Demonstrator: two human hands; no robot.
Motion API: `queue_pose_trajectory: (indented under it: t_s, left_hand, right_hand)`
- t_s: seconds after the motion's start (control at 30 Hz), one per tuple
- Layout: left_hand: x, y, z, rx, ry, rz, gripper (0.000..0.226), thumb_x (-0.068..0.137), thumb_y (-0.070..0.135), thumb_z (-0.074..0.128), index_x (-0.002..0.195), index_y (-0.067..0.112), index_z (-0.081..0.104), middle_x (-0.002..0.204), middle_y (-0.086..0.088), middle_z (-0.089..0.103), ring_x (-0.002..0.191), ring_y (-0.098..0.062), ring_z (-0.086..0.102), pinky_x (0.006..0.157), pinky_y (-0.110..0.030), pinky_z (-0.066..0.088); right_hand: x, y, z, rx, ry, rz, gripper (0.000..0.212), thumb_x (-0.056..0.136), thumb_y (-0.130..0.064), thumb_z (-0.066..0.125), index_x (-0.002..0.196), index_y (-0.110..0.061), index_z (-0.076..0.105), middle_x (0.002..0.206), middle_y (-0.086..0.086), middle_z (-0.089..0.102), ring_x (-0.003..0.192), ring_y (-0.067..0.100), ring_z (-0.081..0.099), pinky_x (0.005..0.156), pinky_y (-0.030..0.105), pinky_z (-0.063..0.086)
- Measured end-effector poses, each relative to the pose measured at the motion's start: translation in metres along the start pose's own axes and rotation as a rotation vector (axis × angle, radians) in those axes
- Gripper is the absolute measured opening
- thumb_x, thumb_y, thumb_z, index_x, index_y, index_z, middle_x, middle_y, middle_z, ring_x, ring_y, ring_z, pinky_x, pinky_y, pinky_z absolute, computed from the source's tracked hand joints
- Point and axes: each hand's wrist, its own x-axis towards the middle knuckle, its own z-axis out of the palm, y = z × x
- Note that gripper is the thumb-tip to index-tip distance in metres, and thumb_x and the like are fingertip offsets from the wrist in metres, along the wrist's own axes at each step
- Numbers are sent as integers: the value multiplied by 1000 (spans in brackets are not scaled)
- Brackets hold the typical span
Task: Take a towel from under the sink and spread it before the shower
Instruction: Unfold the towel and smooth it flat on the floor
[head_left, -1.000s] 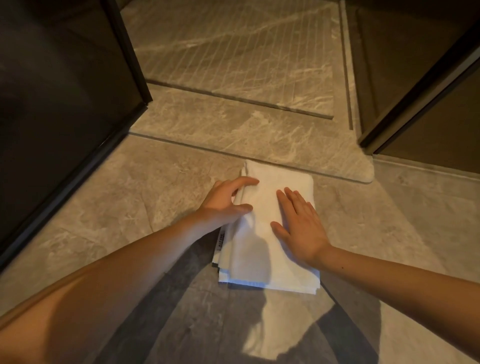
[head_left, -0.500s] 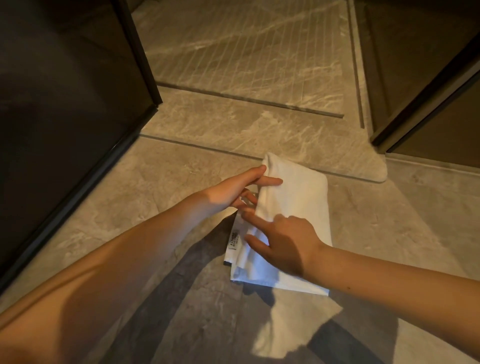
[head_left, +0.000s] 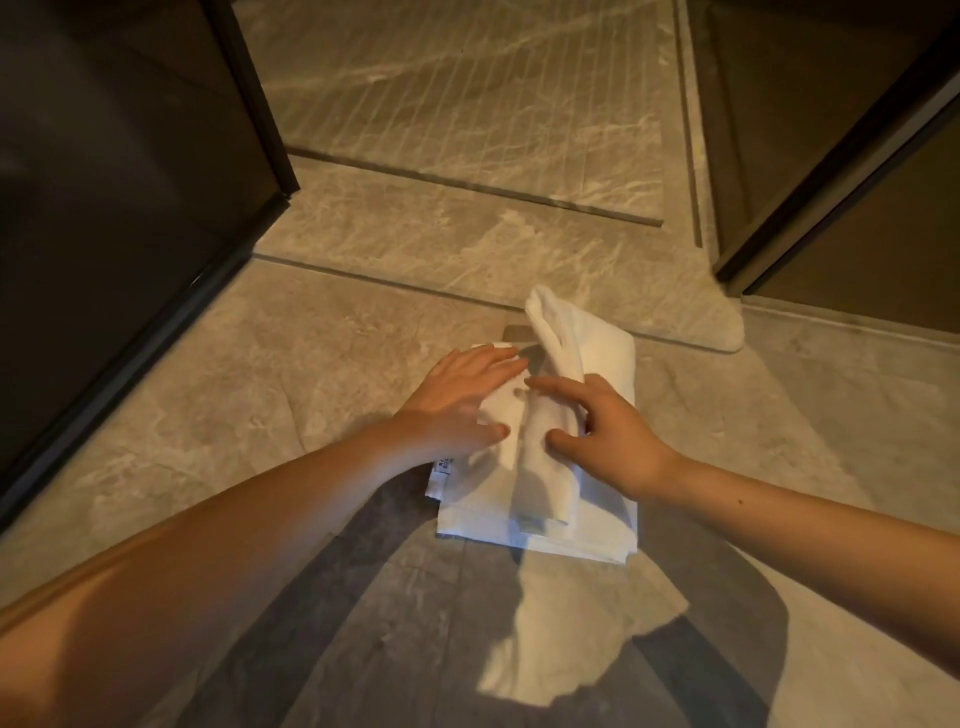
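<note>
A white folded towel lies on the grey stone floor just in front of the shower's raised threshold. My left hand rests flat on the towel's left part, fingers straight. My right hand pinches a top layer of the towel between thumb and fingers. That layer stands up as a long ridge running from the near edge toward the threshold. A small label shows at the towel's left edge, by my left wrist.
The grooved shower floor lies beyond the threshold. A dark glass panel stands at the left and a dark door with its frame at the right. Bare floor spreads to the towel's left and right.
The towel lay flat under both palms. My right hand has since reached across, caught a top layer and raised it into a ridge, while my left hand settled flat on the left part.
</note>
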Motion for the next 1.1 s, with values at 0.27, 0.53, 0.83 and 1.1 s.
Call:
queue_pose_trajectory:
  t_s: [0.27, 0.53, 0.83, 1.1]
  left_hand:
    - [-9, -10, 20, 298, -86, 51, 105, 73, 76, 48, 151, 39, -10, 154, 21, -24, 142, -3, -24, 117, -39, -17]
    - [-9, -16, 20, 249, -59, 50, 109, 66, 83, 45, 152, 41, -4, 159, 21, -10, 147, -5, -8, 121, -46, 0]
    - [-1, -18, 21, 261, -74, 38, 109, 62, 89, 43, 147, 50, -13, 156, 24, -12, 142, 3, -12, 117, -45, -3]
    - [5, -19, 8, 326, -127, 14, 110, 68, 81, 52, 150, 43, -11, 156, 21, -18, 141, 0, -17, 117, -43, -11]
  right_hand:
    - [-28, 35, -50, 187, -27, 14, 92, 83, -3, 69, 145, -55, 27, 140, -42, 25, 123, -15, 38, 83, 13, 51]
    - [-78, 118, -123, 65, 84, 339, 88, 84, -13, 70, 143, -61, 23, 137, -28, 29, 124, 7, 38, 91, 20, 44]
    - [-81, 168, -120, 53, 77, 464, 91, 82, -5, 72, 150, -42, 23, 146, -14, 26, 128, 11, 34, 94, 24, 38]
    - [-87, 163, -124, -23, -23, 545, 82, 85, -19, 73, 150, -40, 27, 150, -1, 29, 135, 27, 33, 95, 30, 43]
